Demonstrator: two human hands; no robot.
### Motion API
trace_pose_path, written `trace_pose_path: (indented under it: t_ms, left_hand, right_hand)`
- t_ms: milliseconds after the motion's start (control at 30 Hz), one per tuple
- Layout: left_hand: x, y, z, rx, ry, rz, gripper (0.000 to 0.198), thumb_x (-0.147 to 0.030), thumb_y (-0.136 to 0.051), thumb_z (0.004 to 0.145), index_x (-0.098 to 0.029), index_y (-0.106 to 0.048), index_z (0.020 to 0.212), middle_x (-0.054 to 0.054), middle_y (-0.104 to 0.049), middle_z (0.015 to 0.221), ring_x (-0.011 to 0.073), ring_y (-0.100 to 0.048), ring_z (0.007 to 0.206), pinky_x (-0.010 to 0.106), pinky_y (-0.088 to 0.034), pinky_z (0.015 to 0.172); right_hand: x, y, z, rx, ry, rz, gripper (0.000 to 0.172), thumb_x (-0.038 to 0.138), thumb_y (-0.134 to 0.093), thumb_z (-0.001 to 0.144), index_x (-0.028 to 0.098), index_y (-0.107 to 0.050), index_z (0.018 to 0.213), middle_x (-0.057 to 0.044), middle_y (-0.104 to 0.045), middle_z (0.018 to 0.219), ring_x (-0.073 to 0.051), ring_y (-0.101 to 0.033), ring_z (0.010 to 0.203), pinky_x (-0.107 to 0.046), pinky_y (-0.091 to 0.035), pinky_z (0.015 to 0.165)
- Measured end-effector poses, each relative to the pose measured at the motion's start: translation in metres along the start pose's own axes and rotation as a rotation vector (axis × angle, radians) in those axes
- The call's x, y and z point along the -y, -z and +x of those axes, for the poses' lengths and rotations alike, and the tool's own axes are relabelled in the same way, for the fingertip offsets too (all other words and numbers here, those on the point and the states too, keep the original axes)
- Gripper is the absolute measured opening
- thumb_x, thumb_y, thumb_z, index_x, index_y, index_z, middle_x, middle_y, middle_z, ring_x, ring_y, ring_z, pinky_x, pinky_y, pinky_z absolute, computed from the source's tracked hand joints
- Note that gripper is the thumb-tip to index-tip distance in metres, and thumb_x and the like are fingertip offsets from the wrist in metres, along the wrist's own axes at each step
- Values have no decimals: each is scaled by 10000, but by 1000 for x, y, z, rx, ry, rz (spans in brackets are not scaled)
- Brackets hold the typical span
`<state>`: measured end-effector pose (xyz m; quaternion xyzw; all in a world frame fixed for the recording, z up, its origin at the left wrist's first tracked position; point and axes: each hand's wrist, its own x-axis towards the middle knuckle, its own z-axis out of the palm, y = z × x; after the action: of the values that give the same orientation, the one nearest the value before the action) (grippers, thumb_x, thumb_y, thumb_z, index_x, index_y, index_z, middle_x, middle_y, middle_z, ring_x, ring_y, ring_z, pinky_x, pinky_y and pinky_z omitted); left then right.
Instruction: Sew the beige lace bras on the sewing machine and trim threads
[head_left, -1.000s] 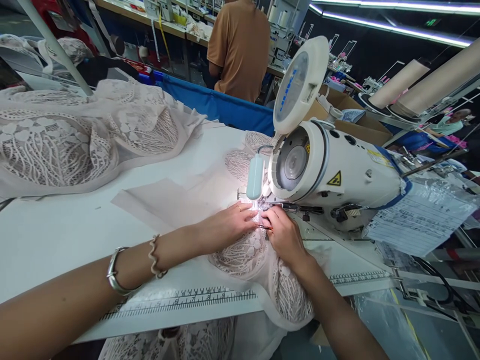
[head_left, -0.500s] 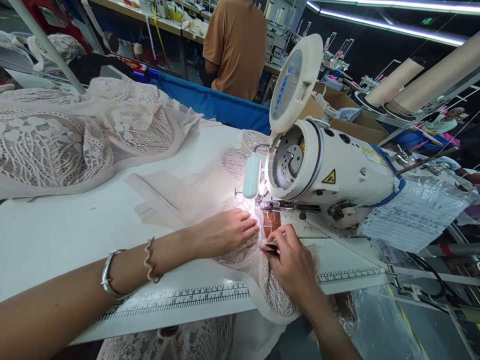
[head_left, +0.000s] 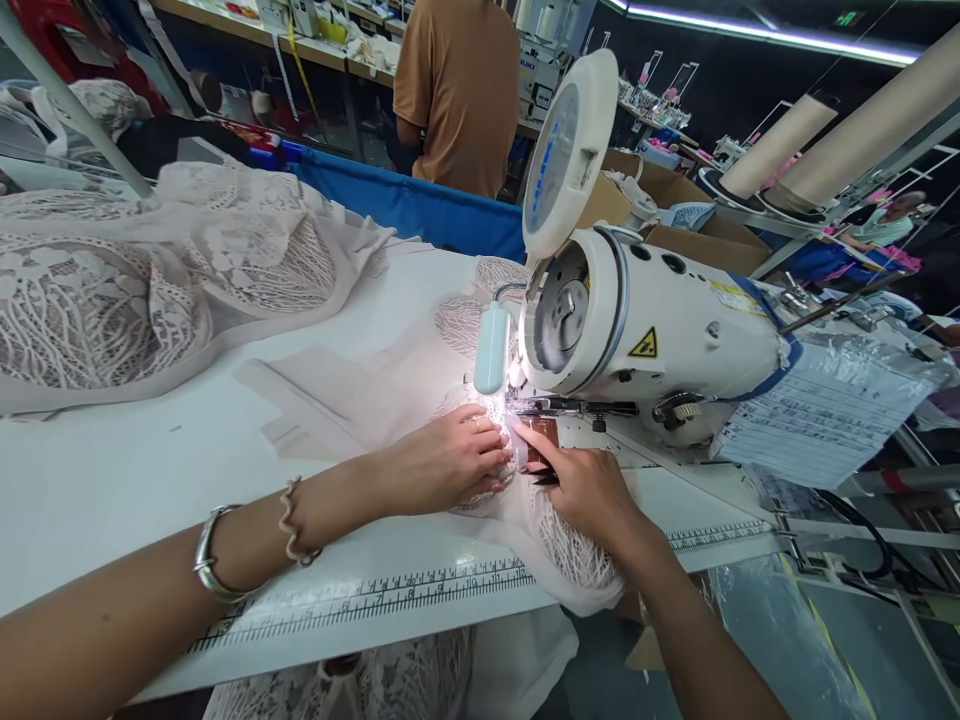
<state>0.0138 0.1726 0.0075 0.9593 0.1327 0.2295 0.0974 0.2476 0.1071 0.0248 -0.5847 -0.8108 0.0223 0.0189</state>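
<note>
Left fingers rest bent on pale, rounded, openwork lace.

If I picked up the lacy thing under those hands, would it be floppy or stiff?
The lacy piece would probably flop at its edges, where the border looks thin and soft. It's likely light, since its pattern is open and netlike. Its rounded part might hold some shape, because it seems to bulge.

I read ruler numbers, 10 included, on the worktop edge below left hand; warning triangle on sewing machine beyond right hand.
</note>
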Motion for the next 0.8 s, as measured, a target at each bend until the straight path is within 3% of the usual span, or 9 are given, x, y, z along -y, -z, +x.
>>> trace_pose_path:
  t_ms: [200, 500, 700, 800]
  left_hand:
    - [0, 4, 0, 20, -2, 11, 227, -289, -495, 1029, -186, -690, 976, 89, -704, 1077, 243, -607, 1033, 425, -406, 989]
    - [6, 5, -4, 67, 27, 106, 358, -441, -407, 1058, -191, -654, 1127, 110, -702, 1105, 297, -587, 1130, 472, -335, 1018]
    - [5, 7, -2, 89, 13, 196, 465, -455, -347, 1075, -135, -682, 1042, 167, -676, 1202, 347, -546, 1233, 514, -318, 1025]
    - [5, 7, -3, 91, 25, 166, 512, -501, -328, 1075, -133, -684, 1056, 154, -687, 1189, 338, -555, 1234, 531, -291, 1064]
  right_hand:
    - [4, 1, 15, 96, -36, -95, 831, 53, -559, 710, 332, -510, 1491, 8, -802, 817, -217, -692, 677, -295, -372, 584]
    - [-5, -2, 19, -1, 44, 8, 635, 47, -559, 737, 311, -691, 1299, -11, -814, 1016, -212, -735, 852, -278, -464, 689]
    - [-6, 1, 23, 56, 2, -20, 735, 21, -536, 752, 347, -604, 1407, 19, -815, 980, -216, -735, 817, -279, -460, 631]
    - [-6, 5, 23, 66, 40, 23, 674, 29, -521, 777, 330, -643, 1368, 7, -805, 1068, -211, -736, 918, -278, -502, 703]
